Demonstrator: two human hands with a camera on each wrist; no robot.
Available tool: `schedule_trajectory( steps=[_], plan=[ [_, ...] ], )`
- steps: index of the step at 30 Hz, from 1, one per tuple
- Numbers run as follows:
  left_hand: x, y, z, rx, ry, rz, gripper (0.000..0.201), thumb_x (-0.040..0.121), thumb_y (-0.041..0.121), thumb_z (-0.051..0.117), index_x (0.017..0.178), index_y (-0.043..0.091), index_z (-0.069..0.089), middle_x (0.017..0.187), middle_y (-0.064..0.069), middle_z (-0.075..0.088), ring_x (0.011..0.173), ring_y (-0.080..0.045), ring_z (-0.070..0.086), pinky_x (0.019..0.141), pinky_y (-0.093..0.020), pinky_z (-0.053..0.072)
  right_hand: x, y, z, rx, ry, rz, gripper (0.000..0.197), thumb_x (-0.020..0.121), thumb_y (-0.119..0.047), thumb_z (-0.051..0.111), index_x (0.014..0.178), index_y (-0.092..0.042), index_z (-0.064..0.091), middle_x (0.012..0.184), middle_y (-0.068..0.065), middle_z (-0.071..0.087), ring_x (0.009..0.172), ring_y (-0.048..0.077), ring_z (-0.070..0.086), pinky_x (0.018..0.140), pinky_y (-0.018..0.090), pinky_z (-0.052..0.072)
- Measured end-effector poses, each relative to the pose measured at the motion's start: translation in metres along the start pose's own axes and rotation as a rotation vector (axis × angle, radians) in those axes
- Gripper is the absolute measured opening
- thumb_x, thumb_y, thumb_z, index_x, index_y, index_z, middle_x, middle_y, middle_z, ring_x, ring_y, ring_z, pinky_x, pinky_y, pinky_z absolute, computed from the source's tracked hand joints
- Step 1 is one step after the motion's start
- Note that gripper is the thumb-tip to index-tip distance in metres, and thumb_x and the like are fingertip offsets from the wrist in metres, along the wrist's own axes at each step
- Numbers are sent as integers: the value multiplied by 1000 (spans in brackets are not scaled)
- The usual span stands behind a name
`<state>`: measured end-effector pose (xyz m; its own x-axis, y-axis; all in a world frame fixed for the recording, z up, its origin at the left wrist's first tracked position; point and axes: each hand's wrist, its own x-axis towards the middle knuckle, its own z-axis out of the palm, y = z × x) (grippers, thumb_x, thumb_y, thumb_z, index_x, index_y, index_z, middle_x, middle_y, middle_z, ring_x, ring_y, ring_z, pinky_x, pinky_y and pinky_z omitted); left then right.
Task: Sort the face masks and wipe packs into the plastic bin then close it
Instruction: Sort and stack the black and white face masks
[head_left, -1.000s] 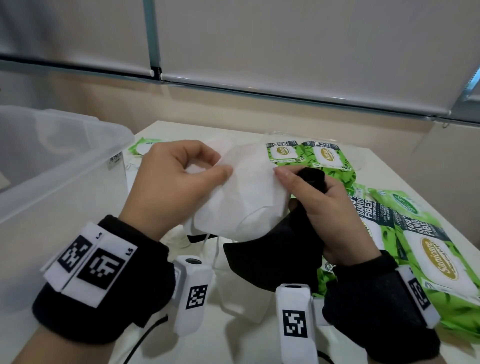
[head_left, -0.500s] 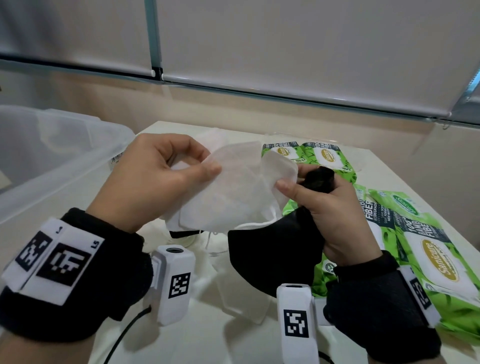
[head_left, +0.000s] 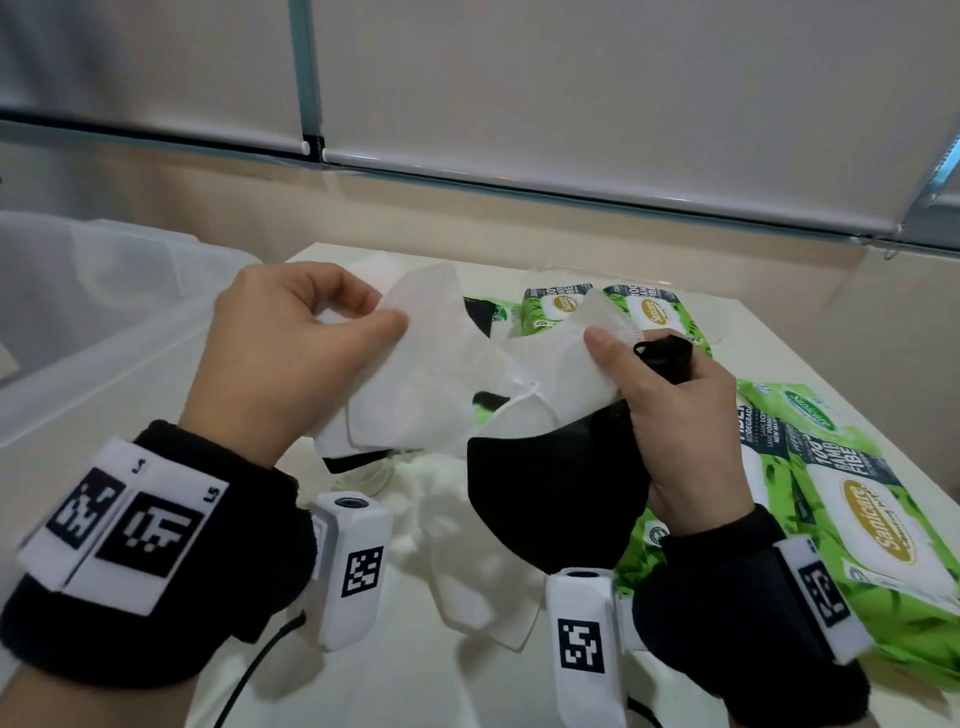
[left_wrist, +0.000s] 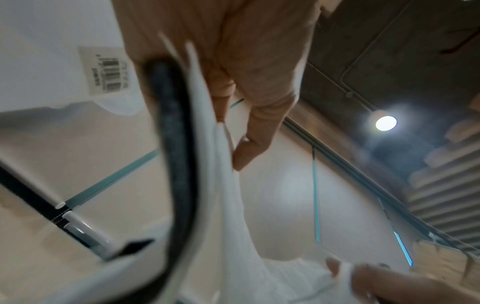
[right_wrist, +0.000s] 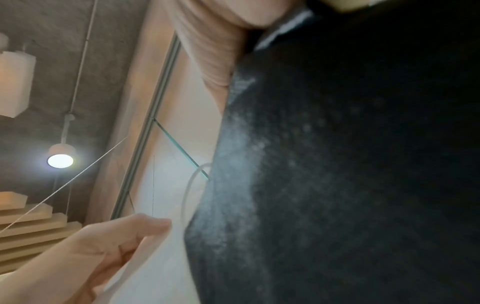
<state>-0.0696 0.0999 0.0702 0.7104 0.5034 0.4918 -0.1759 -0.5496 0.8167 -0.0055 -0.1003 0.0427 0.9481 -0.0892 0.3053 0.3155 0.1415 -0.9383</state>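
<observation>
Over the table my left hand (head_left: 371, 318) pinches a small stack of white face masks (head_left: 415, 379) between thumb and fingers; a black edge (left_wrist: 176, 164) runs along that stack in the left wrist view. My right hand (head_left: 623, 349) grips a black face mask (head_left: 561, 499) in its curled fingers, and its thumb presses another white mask (head_left: 582, 358) against it. The black mask (right_wrist: 350, 164) fills the right wrist view. More white masks (head_left: 467, 582) lie on the table below. Green wipe packs (head_left: 872, 525) lie at the right and further back (head_left: 644, 312). The clear plastic bin (head_left: 104, 332) stands at the left, open.
The white table (head_left: 415, 686) ends against a beige wall ledge under window blinds. The bin's wall carries a barcode label (left_wrist: 109, 70). An ear loop (right_wrist: 189, 191) hangs by the black mask.
My hands have drawn apart, splitting the white masks: the left took its stack leftward, while the right kept one white mask with the black one. Wipe packs behind now show between them.
</observation>
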Motion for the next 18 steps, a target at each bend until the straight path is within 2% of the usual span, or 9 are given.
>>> schedule_trajectory(
  steps=[2,4,6,9,11,15,17,18],
  plan=[
    [-3,5,5,17,19,15,14,60,38,69,58,26,61,49,28,55,47,4,50,46,-3,35,-3,0,3,0,2,-13,20,73,-20,80,65,-16,63,74,7,65,73,24,61,76,48,53],
    [-11,12,14,37,-14,63,19,67,32,76,58,28,60,51,33,55,52,10,51,52,0,34,-6,0,7,-16,-20,-31,26,73,-21,80,62,-21,57,67,0,59,67,19,55,66,40,47],
    [-20,18,26,68,-58,109,19,72,24,73,58,28,59,56,32,57,58,14,53,58,1,33,-11,0,12,-40,-59,-33,29,72,-22,81,61,-20,54,59,-6,53,62,15,49,63,32,41],
    [-27,22,36,114,-85,131,20,73,22,71,58,28,58,56,18,59,66,15,52,62,3,31,-15,-2,14,-33,-123,2,32,68,-25,83,59,-11,57,63,3,56,64,20,52,64,39,44],
    [-23,18,32,146,-50,109,22,73,23,70,58,30,56,58,20,56,64,17,52,62,4,31,-11,-4,9,-33,-77,19,31,71,-21,82,57,-14,55,64,4,54,65,21,51,64,39,43],
    [-8,7,16,187,94,23,17,74,23,69,61,26,59,58,17,53,55,4,50,54,1,33,3,-5,-6,-40,72,-8,34,77,-14,74,58,-22,47,59,0,46,62,20,44,61,34,38],
    [-5,4,13,236,147,18,9,75,22,67,69,18,64,55,14,52,54,-4,49,53,-9,34,4,-3,-7,-64,108,-38,34,77,-13,70,58,-22,44,60,2,43,62,20,42,61,34,36],
    [-4,3,12,260,163,22,8,76,23,66,72,16,66,56,13,52,55,-9,51,56,-13,33,3,-2,-7,-78,114,-50,33,77,-13,69,58,-22,43,61,3,43,62,20,41,60,34,35]
  ],
)
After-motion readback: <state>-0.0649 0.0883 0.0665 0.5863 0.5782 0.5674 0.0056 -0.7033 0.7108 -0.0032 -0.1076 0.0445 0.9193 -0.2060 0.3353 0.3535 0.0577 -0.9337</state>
